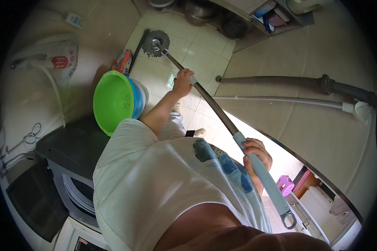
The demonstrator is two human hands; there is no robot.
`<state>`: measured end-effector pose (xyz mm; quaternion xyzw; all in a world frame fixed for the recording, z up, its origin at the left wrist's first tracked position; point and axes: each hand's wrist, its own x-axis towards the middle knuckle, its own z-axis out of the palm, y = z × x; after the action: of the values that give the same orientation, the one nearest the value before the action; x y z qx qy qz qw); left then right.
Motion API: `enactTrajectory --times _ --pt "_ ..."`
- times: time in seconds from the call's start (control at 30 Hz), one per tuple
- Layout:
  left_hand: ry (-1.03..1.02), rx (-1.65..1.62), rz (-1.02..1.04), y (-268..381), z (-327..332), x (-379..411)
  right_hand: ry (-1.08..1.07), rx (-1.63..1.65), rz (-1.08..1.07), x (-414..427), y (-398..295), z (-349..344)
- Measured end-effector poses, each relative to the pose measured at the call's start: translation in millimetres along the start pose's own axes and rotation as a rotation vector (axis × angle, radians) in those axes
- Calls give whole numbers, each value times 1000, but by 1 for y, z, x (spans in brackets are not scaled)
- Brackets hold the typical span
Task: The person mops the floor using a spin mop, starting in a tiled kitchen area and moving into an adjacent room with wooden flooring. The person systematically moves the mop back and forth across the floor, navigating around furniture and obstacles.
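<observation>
A spin mop with a steel pole (218, 109) and a pale blue grip lies diagonally across the head view. My left hand (183, 83) is closed round the pole by its pale blue collar. Farther back, my right hand (258, 155) holds the thick pale blue grip (260, 166), which ends in a grey hanging loop (289, 220). The round grey mop head (155, 43) rests on the tiled floor, close to a dark bar (139, 51) along the left wall. My feet in light clogs stand on the tiles below my arms.
Green (113, 102) and blue basins stand at left, above a dark-topped washing machine (77, 144) with its round door opening showing. A metal pot (198, 11) and shelving are at the far end. Pipes (270, 80) run along the right wall. A pink plastic stool (285, 185) is at lower right.
</observation>
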<state>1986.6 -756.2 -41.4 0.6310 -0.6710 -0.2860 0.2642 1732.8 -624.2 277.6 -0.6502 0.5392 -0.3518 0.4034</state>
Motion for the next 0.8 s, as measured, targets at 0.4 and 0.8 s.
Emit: enactTrajectory --times 0.4,0.8 --pt "-399 -146 237 165 93 -41 168 -308 -504 -88 -53 -83" --pt "-288 -246 338 132 56 -137 -23 230 -622 -125 -10 -123"
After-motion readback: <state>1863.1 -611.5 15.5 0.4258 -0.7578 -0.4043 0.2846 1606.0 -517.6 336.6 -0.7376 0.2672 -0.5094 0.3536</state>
